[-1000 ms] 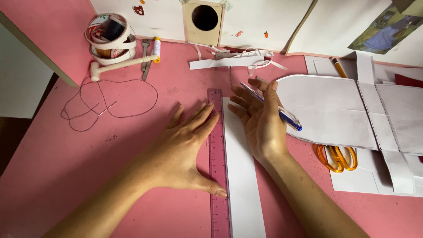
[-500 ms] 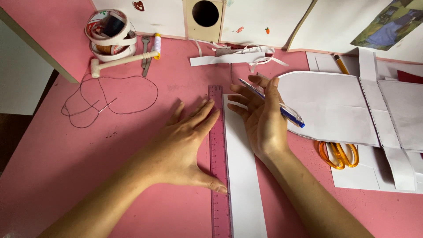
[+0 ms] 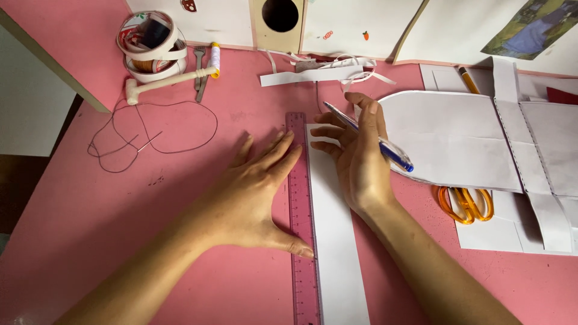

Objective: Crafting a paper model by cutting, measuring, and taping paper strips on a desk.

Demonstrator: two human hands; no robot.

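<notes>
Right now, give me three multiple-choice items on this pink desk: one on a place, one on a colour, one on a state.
1. Where does the long white paper strip lie relative to the translucent pink plastic ruler?
A. on the ruler's right side
B. on the ruler's left side
C. under the tape rolls

2. What colour are the scissors' handles?
A. green
B. orange
C. black

3. What is the right hand holding?
A. nothing
B. a wooden mallet
C. a blue-tipped pen

Key: 1 A, the strip runs alongside the ruler's right edge. 2 B, orange loops show beside the white sheets. 3 C, the pen sits between its fingers while the left hand rests flat by the ruler.
</notes>
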